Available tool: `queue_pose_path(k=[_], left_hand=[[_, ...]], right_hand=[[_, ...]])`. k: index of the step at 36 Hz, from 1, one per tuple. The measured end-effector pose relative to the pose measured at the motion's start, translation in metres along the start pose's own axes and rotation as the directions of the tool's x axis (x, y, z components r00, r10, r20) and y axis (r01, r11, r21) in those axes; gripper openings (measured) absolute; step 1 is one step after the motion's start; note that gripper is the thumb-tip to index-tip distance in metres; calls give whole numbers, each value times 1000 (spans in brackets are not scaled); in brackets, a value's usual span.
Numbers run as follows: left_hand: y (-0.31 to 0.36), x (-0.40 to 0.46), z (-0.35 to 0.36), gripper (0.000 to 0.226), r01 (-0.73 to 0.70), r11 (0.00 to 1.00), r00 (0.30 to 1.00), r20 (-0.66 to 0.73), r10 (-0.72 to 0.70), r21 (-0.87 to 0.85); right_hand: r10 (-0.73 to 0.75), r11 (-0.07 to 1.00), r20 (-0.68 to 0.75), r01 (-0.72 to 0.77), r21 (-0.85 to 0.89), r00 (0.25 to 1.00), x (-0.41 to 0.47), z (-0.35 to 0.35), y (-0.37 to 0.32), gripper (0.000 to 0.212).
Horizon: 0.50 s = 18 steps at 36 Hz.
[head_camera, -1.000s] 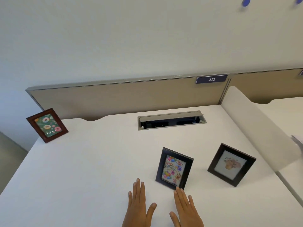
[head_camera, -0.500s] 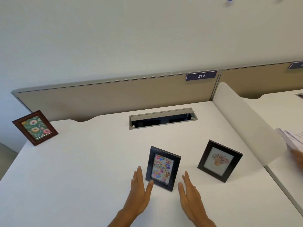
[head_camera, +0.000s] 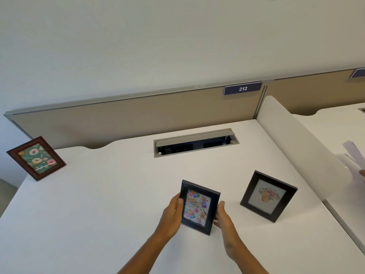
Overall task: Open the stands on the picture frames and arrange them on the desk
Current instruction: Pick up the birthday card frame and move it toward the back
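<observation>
Three picture frames stand upright on the white desk [head_camera: 98, 214]. A black frame with a birthday balloon picture [head_camera: 198, 207] stands near the front middle. My left hand [head_camera: 173, 212] grips its left edge and my right hand [head_camera: 222, 216] grips its right edge. To its right, apart from my hands, stands a dark frame with a flower pot picture [head_camera: 267, 195]. At the far left corner a brown wooden frame with a doughnut picture [head_camera: 36, 158] stands alone. The stands behind all three frames are hidden.
An open grey cable tray [head_camera: 195, 142] is set into the desk at the back middle. A beige partition [head_camera: 138, 117] with a "212" label [head_camera: 243, 89] runs behind. A white divider [head_camera: 296, 139] bounds the right side; beyond it another person's hand holds papers [head_camera: 353, 157].
My hands rose from flat on the desk, moved forward to either side of the birthday frame and closed on its edges. The view shifted left and nearer.
</observation>
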<state>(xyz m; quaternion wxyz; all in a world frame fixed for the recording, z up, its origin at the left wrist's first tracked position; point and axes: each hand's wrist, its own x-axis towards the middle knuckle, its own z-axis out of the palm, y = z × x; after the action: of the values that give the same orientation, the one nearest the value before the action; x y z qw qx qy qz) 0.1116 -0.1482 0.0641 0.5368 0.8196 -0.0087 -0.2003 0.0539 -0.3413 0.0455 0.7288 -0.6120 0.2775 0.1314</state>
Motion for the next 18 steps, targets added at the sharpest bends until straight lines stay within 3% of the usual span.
queue_pose_path(k=[10, 18], left_hand=[[2, 6, -5, 37, 12, 1000, 1000, -20, -13, -20], [-2, 11, -18, 27, 33, 999, 998, -57, -34, -29]], right_hand=[[77, 983, -36, -69, 171, 996, 9, 0, -10, 86], [48, 994, 9, -49, 99, 999, 8, 15, -14, 79]])
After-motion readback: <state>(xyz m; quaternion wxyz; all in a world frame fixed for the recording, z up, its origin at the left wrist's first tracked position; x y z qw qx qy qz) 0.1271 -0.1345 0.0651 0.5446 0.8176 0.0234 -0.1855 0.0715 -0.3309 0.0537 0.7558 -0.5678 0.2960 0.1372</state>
